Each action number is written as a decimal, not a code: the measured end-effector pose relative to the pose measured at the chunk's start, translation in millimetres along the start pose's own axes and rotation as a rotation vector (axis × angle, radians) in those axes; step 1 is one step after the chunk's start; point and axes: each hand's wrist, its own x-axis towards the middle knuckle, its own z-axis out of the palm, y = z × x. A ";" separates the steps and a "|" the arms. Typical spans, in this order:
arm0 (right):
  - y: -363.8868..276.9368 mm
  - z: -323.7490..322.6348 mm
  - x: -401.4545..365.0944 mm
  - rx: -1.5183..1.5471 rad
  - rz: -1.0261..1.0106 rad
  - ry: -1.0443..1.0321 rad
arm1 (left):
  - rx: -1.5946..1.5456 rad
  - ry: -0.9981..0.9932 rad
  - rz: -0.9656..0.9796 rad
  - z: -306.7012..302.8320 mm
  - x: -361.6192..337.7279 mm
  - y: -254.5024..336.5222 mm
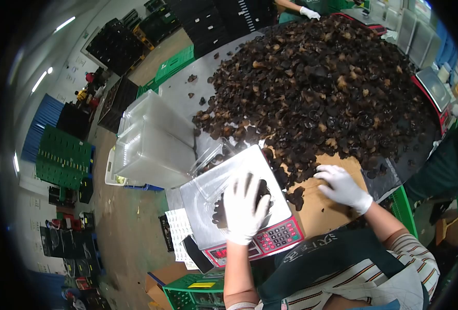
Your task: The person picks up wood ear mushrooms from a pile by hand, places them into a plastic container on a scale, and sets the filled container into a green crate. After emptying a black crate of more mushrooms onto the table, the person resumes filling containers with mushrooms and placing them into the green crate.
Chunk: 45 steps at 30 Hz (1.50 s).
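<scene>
My left hand (244,209), in a white glove, lies over the metal plate of a red-framed weighing scale (254,165). Its fingers are spread on top of dark wood ear mushrooms (219,213), which it partly covers. What seems to be a clear plastic tray edge shows faintly around them. My right hand (342,190), also gloved, hovers at or just above a cardboard sheet (337,217), fingers apart and pointing toward the big heap of wood ears (316,93). A loose piece (295,198) lies on the cardboard, left of that hand.
Stacked clear plastic trays (156,144) stand left of the scale. A sheet of labels (180,235) hangs beside it, above a green crate (198,289). Across the table shows a co-worker's gloved hand (310,13); another person stands at right near a second scale (433,89).
</scene>
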 end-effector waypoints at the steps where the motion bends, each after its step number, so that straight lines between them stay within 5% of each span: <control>1: -11.8 1.9 7.0 0.023 -0.016 -0.022 | 0.091 -0.036 0.044 9.3 -2.7 0.1; 7: -36.6 13.3 35.5 0.165 -0.195 0.001 | -0.269 0.009 -0.025 -7.9 -21.0 -6.8; 10: -48.9 12.8 64.3 0.208 -0.262 0.013 | -0.335 0.287 -0.156 -28.4 -34.3 0.8; 16: -60.2 40.2 142.9 0.630 0.052 -0.090 | -0.319 0.550 -0.717 -17.9 -108.6 -28.4; 19: -50.6 85.0 175.2 0.673 0.036 -0.106 | -0.157 0.261 -0.613 -6.0 -119.2 -16.4; 23: -61.7 79.8 195.6 0.751 0.049 -0.192 | -0.016 0.164 -0.548 2.2 -114.1 -8.1; 27: -69.8 43.8 168.9 0.424 -0.274 -0.053 | -0.159 0.184 -0.641 -1.0 -111.0 -7.9; 29: -96.7 1.7 153.1 0.391 -0.176 -0.427 | -0.275 0.222 -0.685 -6.0 -107.1 -5.6; 31: -86.1 9.8 131.3 0.216 -0.378 -0.310 | -0.199 0.342 -0.591 -11.8 -98.5 -8.3; 34: -85.6 4.9 110.0 0.284 -0.407 -0.337 | -0.071 0.343 -0.353 -35.2 -61.6 -8.8; 37: -83.5 8.4 86.5 0.181 -0.569 -0.135 | -0.064 0.221 -0.261 -31.4 -23.0 -15.9; 45: -76.6 28.5 71.5 0.203 -0.399 -0.065 | 0.039 0.109 -0.089 13.5 10.2 -21.0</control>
